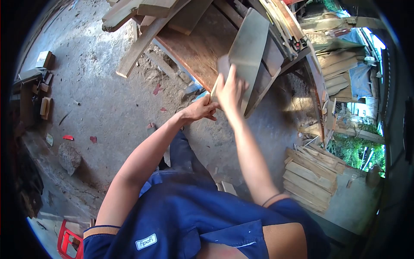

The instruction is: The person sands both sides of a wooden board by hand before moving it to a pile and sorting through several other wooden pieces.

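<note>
My left hand (200, 108) is at the front corner of a brown wooden bench (189, 52), its fingers closed around a narrow pale wood strip (213, 90). Just right of it is my right hand (232, 90), smeared by motion, with its fingers bent and the index finger pointing forward. A blurred brownish-grey piece (223, 64) shows at its fingertips; what it is cannot be made out. Beyond my right hand, a long tapered grey-green board (250, 39) lies slanted over the bench.
Several loose planks (146, 39) jut from the bench's left side. Stacked boards (310, 177) lie at the right, and wood blocks (45, 108) at the left. A stone (69, 157) sits on the concrete floor (103, 86), and a red plastic chair (67, 241) stands lower left.
</note>
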Tool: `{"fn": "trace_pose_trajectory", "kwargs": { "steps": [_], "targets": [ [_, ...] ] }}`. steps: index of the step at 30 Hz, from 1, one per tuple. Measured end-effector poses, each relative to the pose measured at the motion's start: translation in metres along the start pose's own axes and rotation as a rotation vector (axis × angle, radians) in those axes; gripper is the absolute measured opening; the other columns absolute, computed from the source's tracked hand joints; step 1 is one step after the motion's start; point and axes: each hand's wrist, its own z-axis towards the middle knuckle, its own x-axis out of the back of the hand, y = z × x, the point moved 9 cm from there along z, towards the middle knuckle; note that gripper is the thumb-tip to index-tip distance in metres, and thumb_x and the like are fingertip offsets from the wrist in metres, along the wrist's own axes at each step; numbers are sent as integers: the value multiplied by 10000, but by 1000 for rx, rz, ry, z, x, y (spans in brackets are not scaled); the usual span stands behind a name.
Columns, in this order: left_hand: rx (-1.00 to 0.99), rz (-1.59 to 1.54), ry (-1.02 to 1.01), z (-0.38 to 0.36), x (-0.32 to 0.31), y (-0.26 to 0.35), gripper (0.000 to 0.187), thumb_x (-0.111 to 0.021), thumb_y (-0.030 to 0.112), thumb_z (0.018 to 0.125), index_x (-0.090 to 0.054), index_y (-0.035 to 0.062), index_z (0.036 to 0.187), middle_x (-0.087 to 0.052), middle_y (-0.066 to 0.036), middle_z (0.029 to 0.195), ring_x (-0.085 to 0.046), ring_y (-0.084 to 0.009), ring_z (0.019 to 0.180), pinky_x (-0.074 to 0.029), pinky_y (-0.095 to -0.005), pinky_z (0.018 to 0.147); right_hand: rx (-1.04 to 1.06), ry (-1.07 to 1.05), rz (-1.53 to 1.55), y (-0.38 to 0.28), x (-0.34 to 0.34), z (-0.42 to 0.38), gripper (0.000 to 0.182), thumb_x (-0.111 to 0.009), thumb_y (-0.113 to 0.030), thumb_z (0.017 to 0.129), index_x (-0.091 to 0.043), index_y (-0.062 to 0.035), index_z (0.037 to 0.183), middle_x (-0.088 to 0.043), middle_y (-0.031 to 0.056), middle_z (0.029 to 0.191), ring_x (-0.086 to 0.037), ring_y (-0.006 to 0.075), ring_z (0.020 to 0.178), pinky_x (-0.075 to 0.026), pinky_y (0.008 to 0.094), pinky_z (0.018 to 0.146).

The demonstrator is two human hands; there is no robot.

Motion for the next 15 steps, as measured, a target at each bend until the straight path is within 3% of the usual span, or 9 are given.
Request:
{"fn": "trace_pose_trajectory", "kwargs": {
  "steps": [1,3,5,9,11,13,15],
  "targets": [
    [-12,-4,-3,0,0,3,264,-478,284,1042,-435,23,1045,-476,-12,889,-542,-96,818,-579,-362,880,51,25,20,-13,18,-24,523,-618,-250,903,-433,-16,1331,-673,232,936,-634,416,853,-365,516,876],
    [-50,-99,-179,-2,-16,11,231,-478,246,1041,-436,19,1055,-493,-18,893,-548,-99,829,-563,-388,918,-2,-123,86,-17,27,-44,479,-633,-210,893,-448,-30,1295,-679,235,975,-634,404,880,-354,496,899],
    [-32,-61,-161,-3,-16,10,205,-476,214,1038,-432,14,1039,-527,-36,919,-560,-110,837,-546,-381,946,-33,-141,84,-12,20,-34,467,-638,-222,880,-471,-15,1264,-677,170,942,-610,336,904,-337,480,877],
    [-12,237,-70,2,-3,3,194,-485,218,1035,-469,30,989,-567,-35,902,-575,-104,837,-543,-302,894,-102,10,21,5,-6,24,418,-630,-203,877,-478,-22,1221,-660,157,809,-615,347,849,-351,496,847],
    [42,135,-52,-4,-6,8,195,-486,213,1033,-482,18,1046,-572,-31,935,-580,-107,867,-535,-294,870,-123,-22,81,5,-6,27,382,-640,-212,875,-476,-33,1170,-669,209,838,-630,407,844,-360,524,822],
    [-6,32,-76,8,-4,-8,191,-485,198,1029,-485,15,1082,-579,-33,962,-578,-110,875,-530,-296,839,29,125,35,-10,19,1,440,-648,-207,872,-487,-33,1242,-667,195,796,-626,389,806,-361,491,840],
    [-67,-111,-43,-6,-15,20,217,-481,169,1017,-483,11,1167,-600,-58,1085,-585,-119,945,-513,-298,773,7,-36,32,-16,26,-39,446,-653,-199,864,-490,-28,1242,-682,154,922,-599,324,927,-340,478,871]
  ]
}}
